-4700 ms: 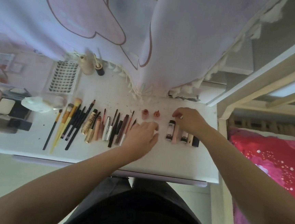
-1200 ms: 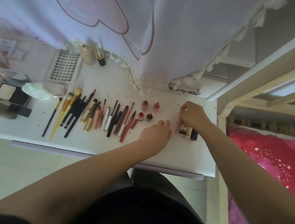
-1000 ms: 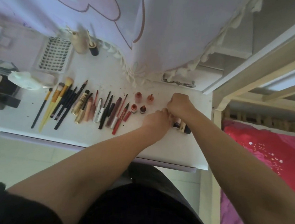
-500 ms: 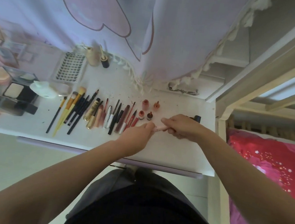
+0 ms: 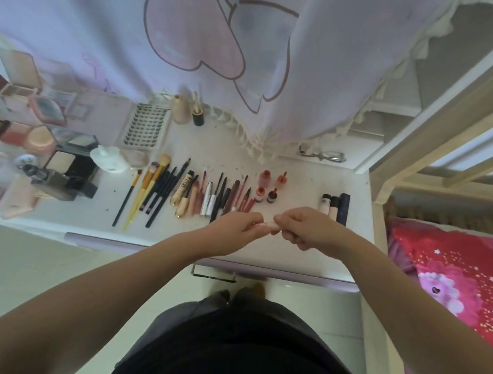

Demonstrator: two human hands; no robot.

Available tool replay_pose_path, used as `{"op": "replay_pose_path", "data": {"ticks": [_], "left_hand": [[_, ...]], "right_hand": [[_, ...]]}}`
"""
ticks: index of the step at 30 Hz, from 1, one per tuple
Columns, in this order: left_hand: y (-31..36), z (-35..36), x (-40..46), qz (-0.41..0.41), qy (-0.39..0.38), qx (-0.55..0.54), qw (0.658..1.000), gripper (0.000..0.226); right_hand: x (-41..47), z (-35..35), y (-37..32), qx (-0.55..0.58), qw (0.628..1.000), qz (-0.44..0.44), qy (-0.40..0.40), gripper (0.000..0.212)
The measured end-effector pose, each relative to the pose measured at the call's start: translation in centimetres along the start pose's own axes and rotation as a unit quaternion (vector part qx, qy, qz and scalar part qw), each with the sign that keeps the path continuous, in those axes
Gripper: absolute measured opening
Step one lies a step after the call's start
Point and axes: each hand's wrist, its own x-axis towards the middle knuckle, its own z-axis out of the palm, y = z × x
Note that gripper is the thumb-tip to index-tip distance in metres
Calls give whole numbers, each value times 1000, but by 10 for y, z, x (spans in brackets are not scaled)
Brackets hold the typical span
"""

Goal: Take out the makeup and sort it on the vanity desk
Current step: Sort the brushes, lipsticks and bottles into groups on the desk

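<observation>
A small pale pink tube (image 5: pixel 269 225) is held level above the front of the white vanity desk (image 5: pixel 287 250). My left hand (image 5: pixel 235 229) pinches its left end and my right hand (image 5: pixel 304 230) grips its right end. Behind my hands lies a row of brushes (image 5: pixel 152 189), pencils and tubes (image 5: pixel 217 197). Several small red bottles (image 5: pixel 264 185) stand right of that row. Three upright-lying tubes (image 5: pixel 334 208) sit at the desk's right side.
Palettes, compacts and boxes (image 5: pixel 34 144) crowd the left end. A lash tray (image 5: pixel 144 127) and a beige bottle (image 5: pixel 180 109) lie at the back. A printed curtain (image 5: pixel 221 50) hangs over the desk. Glasses (image 5: pixel 321 155) rest back right. A bed (image 5: pixel 454 279) stands on the right.
Both hands came off the tubes at the right, picked up one pale pink tube and lifted it toward the desk's front. Three tubes remain uncovered at the right.
</observation>
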Motion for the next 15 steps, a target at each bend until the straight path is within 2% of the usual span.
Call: {"op": "replay_pose_path", "data": {"ticks": [2,7,11,13,15], "left_hand": [[1,-6,-4,-6,-20,-18,1000,36],[3,-18,-14,-52,-83,-85,992,37],[4,-22,-22,-25,-101,-37,994,37],[5,-26,-23,-33,-157,-61,985,37],[-1,-37,-26,-61,-214,-109,969,34]], "right_hand": [[-1,5,0,-10,1000,-23,15,29],[-3,18,-1,-21,996,-69,45,14],[-8,19,-8,-28,998,-3,-52,33],[-8,19,-8,-25,995,0,-93,33],[-10,11,-4,-18,996,-4,-90,29]]}}
